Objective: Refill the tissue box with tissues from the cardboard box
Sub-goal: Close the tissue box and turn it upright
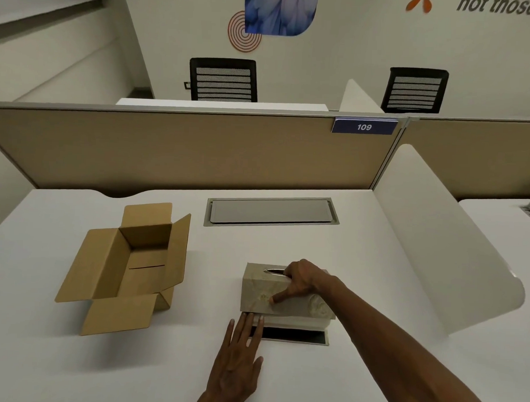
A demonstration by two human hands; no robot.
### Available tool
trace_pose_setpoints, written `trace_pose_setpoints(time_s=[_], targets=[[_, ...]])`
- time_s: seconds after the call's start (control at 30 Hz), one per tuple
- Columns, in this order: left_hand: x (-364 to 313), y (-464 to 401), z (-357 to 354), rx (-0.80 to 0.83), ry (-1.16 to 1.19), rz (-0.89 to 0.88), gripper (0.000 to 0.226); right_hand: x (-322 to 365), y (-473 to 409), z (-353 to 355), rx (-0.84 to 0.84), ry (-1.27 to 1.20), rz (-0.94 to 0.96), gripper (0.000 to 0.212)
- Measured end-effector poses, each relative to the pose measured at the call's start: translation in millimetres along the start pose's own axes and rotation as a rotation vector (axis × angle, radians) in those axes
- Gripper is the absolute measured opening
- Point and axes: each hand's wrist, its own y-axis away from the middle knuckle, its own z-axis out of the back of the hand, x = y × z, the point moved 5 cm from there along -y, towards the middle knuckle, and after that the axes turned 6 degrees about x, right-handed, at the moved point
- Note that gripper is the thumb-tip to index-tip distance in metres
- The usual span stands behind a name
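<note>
Nearest the camera, the left hand (pixel 237 359) lies flat on the desk (pixel 360 264), fingers together, tips touching the white tissues (pixel 292 321) on the dark base plate (pixel 289 335). Just beyond, the right hand (pixel 297 281) grips the tissue box (pixel 263 291) cover, thumb on its near face, fingers over the top by the slot, cover tilted over the stack. Lowered crooked, it could crumple the tissues or miss the base. Left, well apart, the cardboard box (pixel 129 265) stands open, apparently empty. Farther off, a cable hatch (pixel 271 211) and partition (pixel 184 150); nothing obstructs.
</note>
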Motion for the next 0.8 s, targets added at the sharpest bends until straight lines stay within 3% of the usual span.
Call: trace_pose_setpoints(time_s=[0.13,0.33,0.53,0.67,0.77,0.8], targets=[[-2.8,3.5,1.9,0.023,-0.017,0.044,0.088,1.5,9.9,-7.7,-0.071,0.046,0.041,0.081],[-8.0,18.2,9.1,-0.100,-0.089,0.035,0.084,7.8,22.4,-15.2,-0.107,0.122,0.114,0.095],[-1.6,22.1,8.9,-0.119,-0.167,0.089,0.082,14.8,32.1,-22.3,-0.140,0.205,0.147,0.098],[1.7,22.8,10.1,-0.115,-0.172,0.098,0.086,15.1,36.1,-26.1,-0.181,0.238,0.133,0.093],[-0.5,25.6,21.1,-0.123,-0.167,0.104,0.062,15.4,37.1,-28.2,-0.195,0.272,0.115,0.082],[-0.9,26.4,24.6,-0.117,-0.161,0.117,0.064,15.8,37.3,-28.7,-0.199,0.279,0.108,0.081]])
